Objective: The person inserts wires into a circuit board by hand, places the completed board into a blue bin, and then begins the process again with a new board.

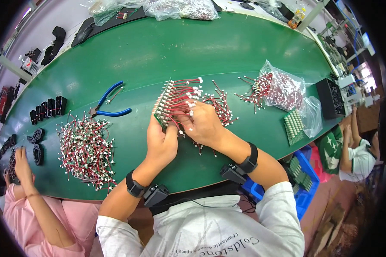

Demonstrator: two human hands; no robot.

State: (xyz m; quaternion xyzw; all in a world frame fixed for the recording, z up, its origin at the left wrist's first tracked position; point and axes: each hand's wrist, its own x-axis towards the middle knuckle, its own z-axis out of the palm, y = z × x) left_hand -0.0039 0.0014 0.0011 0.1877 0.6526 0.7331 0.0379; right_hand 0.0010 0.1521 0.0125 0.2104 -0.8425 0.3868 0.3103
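While the left hand grips the lower end of a green circuit-board panel above the middle of the table, its thumb lies along the near side, the other fingers largely hidden behind. The right hand has its fingers curled narrowly among the panel's red wire leads; whether they pinch one, I cannot tell. Those leads are thin and flexible, fanning rightward to small white plastic connectors. Loose leads lie just beyond the right hand. To the left sit blue-handled pliers, smooth and splayed, near a tangled, bristly heap of leads. Farther right, a crinkled clear plastic bag spills more leads near a flat, studded panel and a boxy black bin.
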